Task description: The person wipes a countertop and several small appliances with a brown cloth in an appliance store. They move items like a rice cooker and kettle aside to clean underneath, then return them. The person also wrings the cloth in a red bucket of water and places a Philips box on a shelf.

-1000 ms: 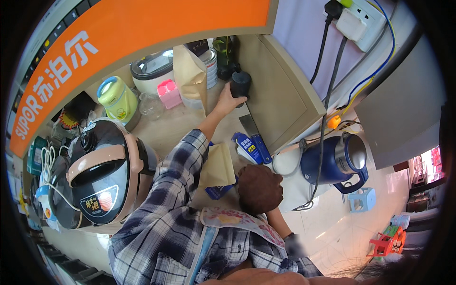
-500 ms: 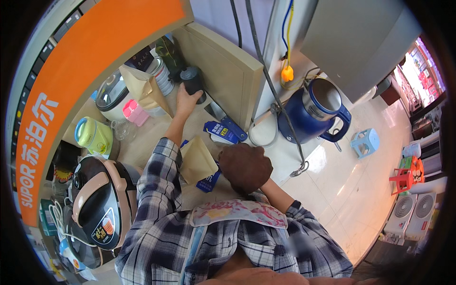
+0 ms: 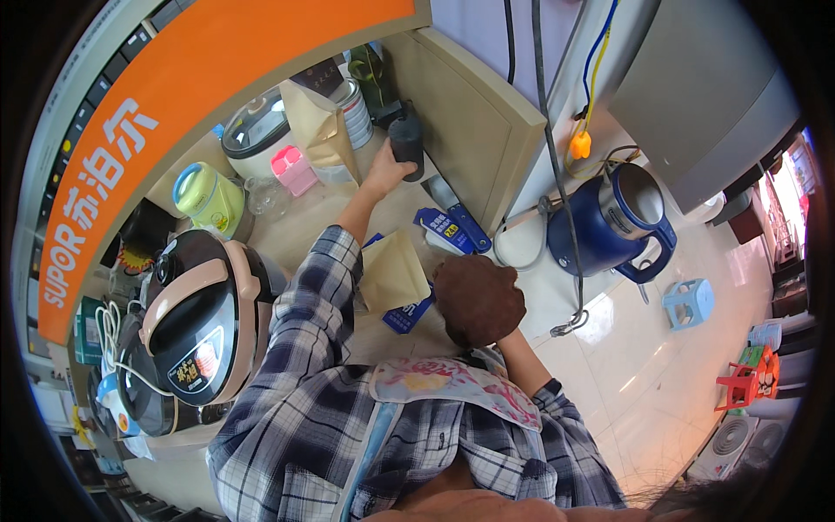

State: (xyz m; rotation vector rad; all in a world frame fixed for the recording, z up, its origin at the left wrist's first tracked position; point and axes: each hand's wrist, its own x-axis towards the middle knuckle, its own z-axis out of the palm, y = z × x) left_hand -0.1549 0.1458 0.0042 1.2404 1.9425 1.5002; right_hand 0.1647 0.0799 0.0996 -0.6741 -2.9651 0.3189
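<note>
My left hand [image 3: 387, 170] reaches into the open shelf, its fingers curled round the side of a dark cylindrical container [image 3: 406, 146]. The container stands upright beside the beige panel. A brown bunched cloth [image 3: 480, 300] covers my right hand in front of my chest; only the wrist shows, and the cloth appears gripped. Between my arms lies a tan paper packet [image 3: 393, 271], partly over blue printed cards. Ahead of the cloth are another blue card [image 3: 444, 230] and a blue-handled tool with a metal blade [image 3: 468, 228].
A black-and-pink electric cooker [image 3: 204, 317] stands at left under an orange sign board [image 3: 217, 65]. Tall paper bag [image 3: 317, 130], tin [image 3: 354, 113] and pink box [image 3: 294, 170] fill the shelf. To the right are a blue kettle [image 3: 600, 230], hanging cable [image 3: 551, 130] and blue stool [image 3: 689, 303].
The view has shifted, so the shelf and its things appear farther right and slightly higher. My left hand remains at the dark container, and the brown cloth stays at my right hand.
</note>
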